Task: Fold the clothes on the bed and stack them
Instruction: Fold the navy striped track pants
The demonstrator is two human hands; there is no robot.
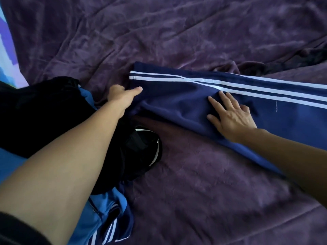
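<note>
A pair of navy track pants [177, 99] lies stretched across the purple bedspread [194, 191], running from the middle of the view out past the right edge. White stripes [247, 87] run along the far side of the pants, and 2 of them show at the left end. The 2 hands are well apart, both on this garment. The left hand [122, 99] grips the left end of the pants, with its thumb lying on top of the fabric and its fingers curled out of sight under the edge. The right hand [233, 117] lies flat on the cloth further to the right, just below the stripes, its fingers straight and spread, holding nothing. Under the left forearm sits a heap of black clothing [44, 112], which touches the end of the pants near the left wrist. A lighter blue garment [104, 207] with white stripes pokes out from beneath the heap towards the bottom of the view. Another dark garment [304, 59] lies crumpled at the upper right, just beyond the pants. A blue, violet and white patterned cloth [7, 55] shows at the left edge.
</note>
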